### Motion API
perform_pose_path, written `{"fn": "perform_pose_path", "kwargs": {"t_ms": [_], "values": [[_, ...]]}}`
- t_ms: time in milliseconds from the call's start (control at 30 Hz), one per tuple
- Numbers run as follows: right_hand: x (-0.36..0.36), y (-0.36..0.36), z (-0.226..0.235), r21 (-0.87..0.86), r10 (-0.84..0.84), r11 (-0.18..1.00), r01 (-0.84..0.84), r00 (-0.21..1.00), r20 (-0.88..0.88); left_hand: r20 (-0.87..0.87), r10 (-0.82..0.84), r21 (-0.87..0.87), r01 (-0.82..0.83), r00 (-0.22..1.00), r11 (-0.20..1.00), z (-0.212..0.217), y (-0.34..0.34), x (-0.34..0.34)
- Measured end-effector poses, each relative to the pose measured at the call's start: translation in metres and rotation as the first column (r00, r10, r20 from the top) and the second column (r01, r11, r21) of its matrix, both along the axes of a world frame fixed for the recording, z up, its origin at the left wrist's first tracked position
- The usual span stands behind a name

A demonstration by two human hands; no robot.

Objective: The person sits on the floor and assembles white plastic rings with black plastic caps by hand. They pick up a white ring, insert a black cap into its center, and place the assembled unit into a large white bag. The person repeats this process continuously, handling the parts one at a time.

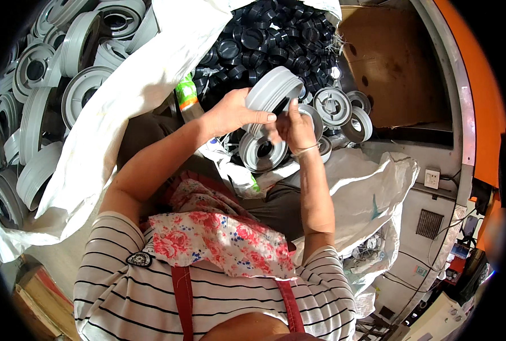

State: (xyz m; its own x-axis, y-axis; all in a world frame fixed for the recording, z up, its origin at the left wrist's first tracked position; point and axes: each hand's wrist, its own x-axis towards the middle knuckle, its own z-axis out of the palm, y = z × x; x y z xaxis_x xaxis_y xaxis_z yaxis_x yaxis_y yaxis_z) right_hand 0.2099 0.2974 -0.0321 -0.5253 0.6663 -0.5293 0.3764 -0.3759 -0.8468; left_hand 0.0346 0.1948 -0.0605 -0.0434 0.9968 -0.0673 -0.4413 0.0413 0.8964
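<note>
My left hand point(230, 113) grips a wide grey threaded plastic ring point(271, 91), tilted on its side, with the thumb along its lower edge. Close against the ring's open side is my right hand point(297, 129), thumb raised and fingers curled. Something dark shows between thumb and ring; what those fingers hold is partly hidden and smeared. Just below lie more grey ring parts, one with a dark round centre point(263, 152) and another with a spoked face point(332, 107). Behind them is a heap of small black threaded plastic caps point(264, 40).
Large grey ring parts point(34, 71) pile up at left behind a white woven sack point(133, 85). A cardboard box point(389, 62) stands at far right, beside an orange panel point(480, 96). Another whitish sack point(361, 187) lies right of my arm. A flowered cloth point(219, 238) covers my lap.
</note>
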Motion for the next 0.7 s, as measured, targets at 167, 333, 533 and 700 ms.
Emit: {"fn": "perform_pose_path", "kwargs": {"t_ms": [167,333,533,700], "values": [[-0.005,-0.014,-0.006,0.762,0.14,0.639,-0.108,0.99,0.022,0.012,0.032,0.003,-0.032,0.999,0.999,0.003,-0.001,0.005],[0.004,-0.004,-0.002,0.412,0.157,0.891,-0.189,0.981,0.111,-0.035,0.054,0.012,-0.054,0.998,0.998,0.011,-0.005,0.001],[0.011,0.012,-0.023,-0.14,0.022,0.988,-0.071,0.947,-0.321,-0.537,0.404,0.467,-0.138,0.74,0.873,0.035,-0.009,-0.011],[0.019,0.021,-0.038,0.286,0.154,0.378,-0.88,0.365,0.918,-0.5,0.866,0.818,-0.338,-0.016,0.466,0.147,-0.011,-0.066]]}}
